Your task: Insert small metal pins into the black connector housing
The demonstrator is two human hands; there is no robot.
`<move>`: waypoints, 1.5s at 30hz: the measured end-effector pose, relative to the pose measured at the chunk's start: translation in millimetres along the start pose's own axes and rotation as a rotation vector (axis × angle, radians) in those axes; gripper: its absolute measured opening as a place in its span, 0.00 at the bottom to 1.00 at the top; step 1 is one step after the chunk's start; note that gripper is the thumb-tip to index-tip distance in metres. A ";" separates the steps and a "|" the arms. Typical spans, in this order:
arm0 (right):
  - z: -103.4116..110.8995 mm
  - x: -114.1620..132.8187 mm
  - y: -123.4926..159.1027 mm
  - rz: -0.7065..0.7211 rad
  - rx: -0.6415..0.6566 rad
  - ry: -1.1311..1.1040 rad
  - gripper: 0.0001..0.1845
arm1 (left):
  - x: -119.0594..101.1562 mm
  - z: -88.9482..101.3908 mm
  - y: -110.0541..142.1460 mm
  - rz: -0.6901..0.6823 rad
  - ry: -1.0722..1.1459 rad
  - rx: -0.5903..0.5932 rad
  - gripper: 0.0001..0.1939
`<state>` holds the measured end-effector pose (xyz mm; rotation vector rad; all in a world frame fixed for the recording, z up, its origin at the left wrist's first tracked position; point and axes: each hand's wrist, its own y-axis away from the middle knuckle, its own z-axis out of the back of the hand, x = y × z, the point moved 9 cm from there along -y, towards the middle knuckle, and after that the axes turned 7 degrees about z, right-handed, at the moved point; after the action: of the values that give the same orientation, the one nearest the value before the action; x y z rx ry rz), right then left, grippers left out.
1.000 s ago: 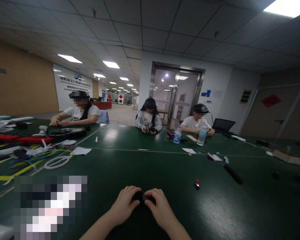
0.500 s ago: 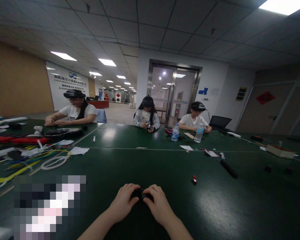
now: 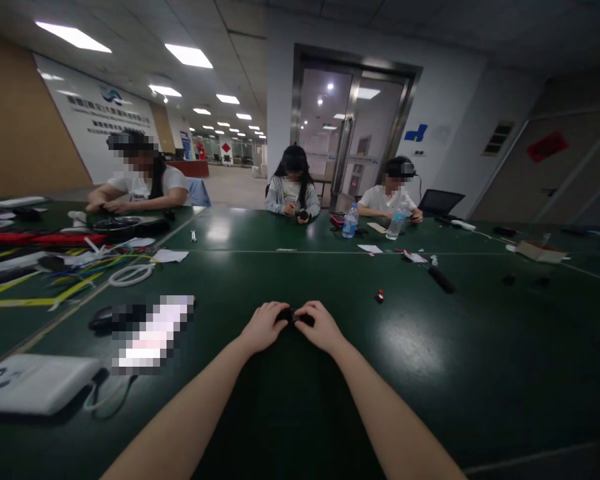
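Observation:
Both of my hands meet low over the green table [image 3: 290,400], gripping a small black object [image 3: 294,317] between them. My left hand [image 3: 263,329] has its fingers and thumb closed on the left part. On the right part, my right hand [image 3: 324,328] pinches with thumb and fingers. Much of the black object is covered by my fingers, so its kind cannot be made out. A small red and silver piece [image 3: 379,296] lies on the table to the right of my right hand.
At left are a white box-like device [image 3: 40,383] with a cable, a blurred-out bright screen [image 3: 157,333], a coiled white cable [image 3: 131,275] and loose wires. A black rod [image 3: 441,280] lies at right. Across the table, three people sit near two water bottles [image 3: 351,221].
My view has tilted downward, so the table and hands appear higher and more of my forearms shows. Both hands keep hold of the black object.

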<state>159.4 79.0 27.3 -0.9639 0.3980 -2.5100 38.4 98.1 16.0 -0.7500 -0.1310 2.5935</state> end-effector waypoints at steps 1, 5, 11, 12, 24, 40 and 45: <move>-1.3 -1.1 -0.3 -0.001 0.006 0.002 0.11 | 0.9 -1.1 -0.1 -0.002 -0.003 0.001 0.18; -7.1 -5.3 -1.2 -0.001 0.047 0.003 0.12 | 4.8 -5.7 -1.0 -0.009 -0.010 0.010 0.18; -11.5 -9.7 -2.3 0.021 0.077 0.014 0.13 | 8.6 -9.0 -3.6 -0.028 -0.028 0.005 0.19; -11.9 -10.1 -2.3 0.025 0.077 0.019 0.13 | 8.7 -8.9 -3.9 -0.032 -0.032 0.001 0.19; -12.3 -8.9 -1.9 0.057 0.099 0.075 0.14 | 6.4 -6.5 -3.2 -0.041 -0.025 -0.011 0.19; -5.5 -8.8 -3.7 0.056 0.012 -0.041 0.13 | 7.0 -7.4 -5.6 -0.071 -0.120 0.009 0.19; -5.0 -11.8 -5.6 0.062 -0.019 -0.092 0.12 | 5.0 -7.8 -5.5 -0.090 -0.143 0.015 0.18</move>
<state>162.3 90.0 19.3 -1.0544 0.4173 -2.4003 40.8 105.1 8.1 -0.5404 -0.1841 2.5582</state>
